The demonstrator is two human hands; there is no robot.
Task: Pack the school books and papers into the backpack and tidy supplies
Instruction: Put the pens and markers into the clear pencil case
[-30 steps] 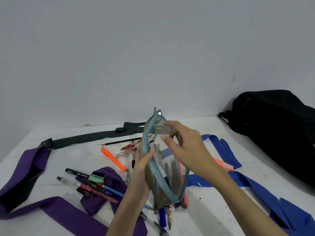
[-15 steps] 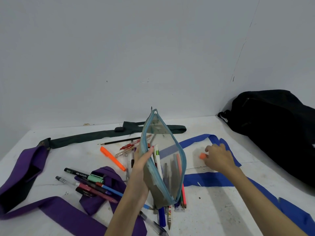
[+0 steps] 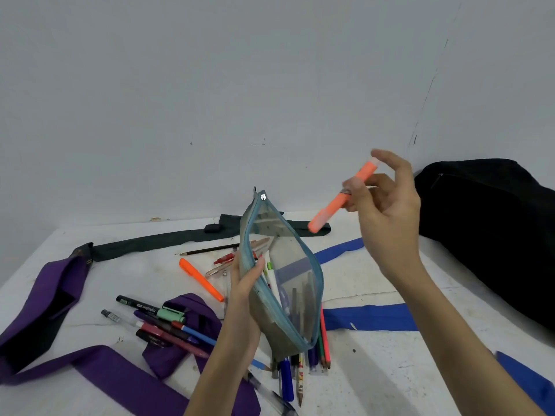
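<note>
An orange highlighter [image 3: 342, 197] is pinched in the right hand [image 3: 386, 205], its long axis slanted down-left toward the open mouth of the clear pencil pouch [image 3: 282, 277], which is gripped just below-left by the left hand [image 3: 244, 283].

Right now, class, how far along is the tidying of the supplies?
Done: several pens sit inside the clear pouch, held by the left hand. In hand: the right hand holds an orange highlighter above it. Left: loose pens on the table and the backpack.
</note>
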